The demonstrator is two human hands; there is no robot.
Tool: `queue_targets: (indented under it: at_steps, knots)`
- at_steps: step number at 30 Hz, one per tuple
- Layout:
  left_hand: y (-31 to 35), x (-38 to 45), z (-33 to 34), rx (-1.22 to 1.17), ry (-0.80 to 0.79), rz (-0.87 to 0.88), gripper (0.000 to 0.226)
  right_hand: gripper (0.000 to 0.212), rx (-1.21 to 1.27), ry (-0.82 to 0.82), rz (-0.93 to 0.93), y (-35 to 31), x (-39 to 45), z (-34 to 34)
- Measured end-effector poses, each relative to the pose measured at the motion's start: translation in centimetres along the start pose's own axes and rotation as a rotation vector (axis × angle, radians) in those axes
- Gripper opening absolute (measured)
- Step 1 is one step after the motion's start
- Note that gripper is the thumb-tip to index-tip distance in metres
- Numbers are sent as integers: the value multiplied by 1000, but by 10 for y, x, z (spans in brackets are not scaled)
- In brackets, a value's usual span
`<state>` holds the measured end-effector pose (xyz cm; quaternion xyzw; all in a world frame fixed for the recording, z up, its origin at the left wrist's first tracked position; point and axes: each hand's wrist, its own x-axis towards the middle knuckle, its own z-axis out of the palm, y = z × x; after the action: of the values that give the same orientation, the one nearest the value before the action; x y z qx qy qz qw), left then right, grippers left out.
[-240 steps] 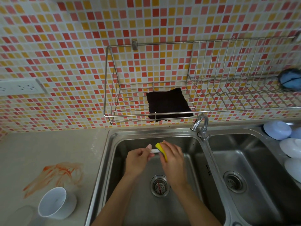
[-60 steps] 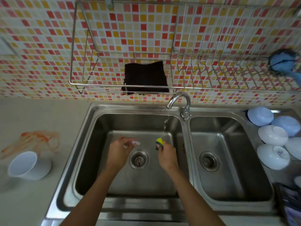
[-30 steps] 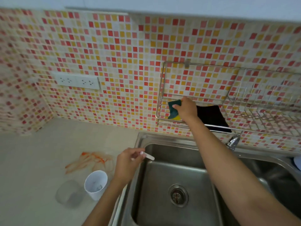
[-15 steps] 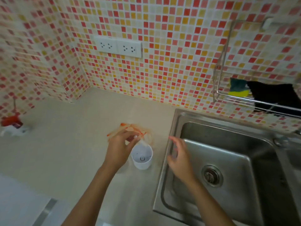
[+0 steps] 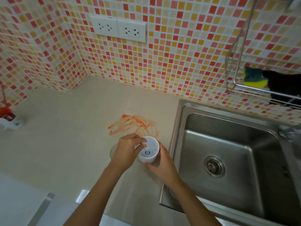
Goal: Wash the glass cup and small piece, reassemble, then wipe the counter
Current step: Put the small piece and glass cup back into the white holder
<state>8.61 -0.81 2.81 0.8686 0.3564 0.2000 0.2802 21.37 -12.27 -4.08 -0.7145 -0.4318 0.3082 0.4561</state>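
A white cup-shaped base (image 5: 149,152) stands on the beige counter (image 5: 65,144) just left of the sink. My right hand (image 5: 160,162) wraps around its right side. My left hand (image 5: 126,150) pinches the small white piece (image 5: 143,143) at the base's rim, over its opening. Behind my left hand, a clear glass cup (image 5: 113,150) rests on the counter, mostly hidden. An orange smear (image 5: 135,126) stains the counter just beyond the base.
The steel sink (image 5: 228,157) lies to the right. A wire rack (image 5: 244,88) on the tiled wall holds a yellow-green sponge (image 5: 254,78) and a black cloth (image 5: 283,85). Wall sockets (image 5: 118,28) are above. A red-and-white object (image 5: 8,118) sits far left.
My right hand left the sponge on the rack and came down to grip the white base. My left hand carried the small piece from the sink to the base's rim.
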Motion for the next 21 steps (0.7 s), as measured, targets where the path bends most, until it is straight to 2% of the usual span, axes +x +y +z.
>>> queue_targets:
  at_steps: [3, 9, 16, 21]
  knots:
    - [-3, 5, -2, -12, -3, 10, 22, 78, -8, 25, 6, -1, 1, 1]
    - [-4, 8, -6, -10, -39, 58, 24, 75, 17, 27, 18, -6, 0, 2]
    - [-6, 15, -4, 127, -71, 206, 13, 76, 25, -10, 61, -11, -1, 2]
    - [-3, 11, -2, 170, -71, 198, 10, 74, 16, -11, 70, -14, -3, 2]
